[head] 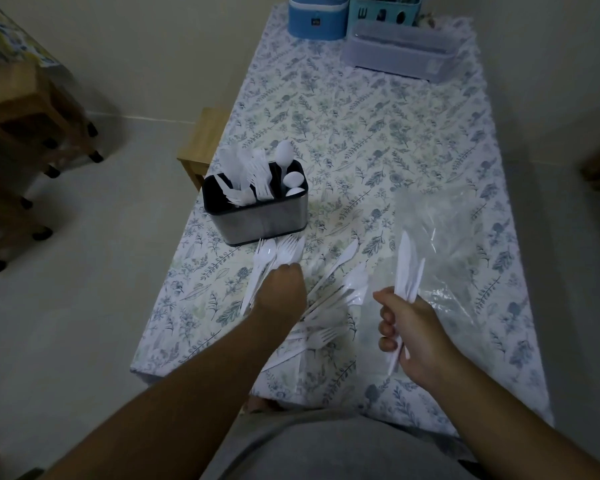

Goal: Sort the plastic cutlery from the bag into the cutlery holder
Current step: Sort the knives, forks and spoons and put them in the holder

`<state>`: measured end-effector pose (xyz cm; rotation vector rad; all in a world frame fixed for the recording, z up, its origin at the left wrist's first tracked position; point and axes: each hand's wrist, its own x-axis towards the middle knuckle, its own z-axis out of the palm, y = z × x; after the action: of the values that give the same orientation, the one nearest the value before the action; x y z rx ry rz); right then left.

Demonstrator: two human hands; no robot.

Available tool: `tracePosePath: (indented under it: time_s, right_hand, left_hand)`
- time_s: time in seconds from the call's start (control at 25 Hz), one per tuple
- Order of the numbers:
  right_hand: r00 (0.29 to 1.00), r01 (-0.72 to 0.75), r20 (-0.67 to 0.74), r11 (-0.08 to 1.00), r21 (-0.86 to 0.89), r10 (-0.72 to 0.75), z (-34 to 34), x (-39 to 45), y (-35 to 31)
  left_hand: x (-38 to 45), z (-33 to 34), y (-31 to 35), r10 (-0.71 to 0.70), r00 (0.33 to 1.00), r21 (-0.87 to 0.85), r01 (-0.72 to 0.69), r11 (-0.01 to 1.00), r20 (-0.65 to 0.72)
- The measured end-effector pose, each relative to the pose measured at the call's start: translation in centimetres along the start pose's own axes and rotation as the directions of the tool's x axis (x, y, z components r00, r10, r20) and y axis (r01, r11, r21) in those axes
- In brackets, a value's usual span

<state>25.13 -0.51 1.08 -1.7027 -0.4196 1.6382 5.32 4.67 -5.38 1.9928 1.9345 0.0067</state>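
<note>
— While the left hand (284,285) lies over a bunch of white plastic forks (274,252) on the table, fingers curled down onto their handles, what does the right hand (407,327) hold?

— It grips a small bundle of white plastic knives (407,268), blades pointing up, just beside the crumpled clear plastic bag (454,244) lying on the right of the table.

— And the rest of the cutlery?

— A loose heap of white knives and forks (329,306) lies between the two hands. The holder, a steel-sided rectangular caddy with a black rim (257,216), stands just beyond the forks, near the table's left edge; knives, forks and white spoons (284,154) already stand in its separate compartments.

— Any writing?

— A small dark label on the blue case (317,19) at the far end, too blurred to read. A teal basket (383,12) and a grey lidded box (400,51) sit beside it.

— Room to move?

— The leaf-patterned tablecloth (361,126) lies bare between holder and far boxes. A wooden stool (203,140) stands against the left edge.
</note>
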Motion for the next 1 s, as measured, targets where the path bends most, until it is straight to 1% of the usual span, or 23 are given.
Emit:
tracePosePath:
  time_s: [0.08,0.16,0.2,0.28,0.32,0.44,0.56,0.64,0.72,0.84,1.0]
  right_hand:
    - [1.000,0.013,0.020,1.000,-0.023,-0.012,-0.3,-0.1,0.1]
    - [1.000,0.030,0.010,0.996,-0.079,-0.029,-0.6,-0.1,0.3]
    - [0.999,0.032,0.003,0.996,-0.086,-0.032,-0.6,-0.2,0.3]
    - [1.000,0.019,0.004,0.998,-0.068,-0.019,-0.8,-0.3,0.3]
    - [1.000,0.012,0.004,0.998,-0.068,-0.012,-0.9,-0.2,0.2]
    - [1.000,0.019,0.001,0.995,-0.094,-0.019,-1.1,0.0,0.1]
    - [1.000,0.028,0.007,0.994,-0.101,-0.028,-1.2,0.3,0.2]
    - [0.999,0.036,0.021,0.993,-0.109,-0.034,-1.1,0.4,0.2]
    - [0.999,0.042,0.036,0.992,-0.119,-0.038,-0.9,0.5,0.2]
    - [0.998,0.044,0.052,0.990,-0.135,-0.038,-0.4,0.6,0.4]
    - [0.998,0.042,0.046,0.988,-0.147,-0.036,-0.1,0.6,0.6]
  left_hand:
    - [0.4,0.2,1.3,0.037,0.999,-0.086,-0.040,0.996,-0.038]
    - [0.6,0.3,2.3,0.030,1.000,-0.137,-0.029,0.990,0.001]
    - [0.9,0.3,2.5,0.017,0.999,-0.120,-0.013,0.993,0.033]
    - [1.4,0.2,2.6,0.032,0.997,-0.003,-0.032,0.999,0.073]
    - [1.6,0.0,2.4,0.029,0.995,0.015,-0.030,0.999,0.091]
    - [1.5,-0.1,1.3,0.011,0.992,-0.033,-0.007,0.999,0.126]
    - [1.0,0.0,0.0,0.038,0.991,-0.021,-0.035,0.999,0.131]
    - [0.7,0.3,-0.6,0.023,0.990,-0.039,-0.018,0.999,0.137]
    - [0.2,0.5,-0.8,0.027,0.993,-0.051,-0.022,0.998,0.112]
    - [-0.2,0.6,-0.3,0.022,0.998,-0.134,-0.013,0.991,0.065]
    - [0.3,-0.2,0.4,0.005,0.994,-0.089,0.005,0.996,0.105]
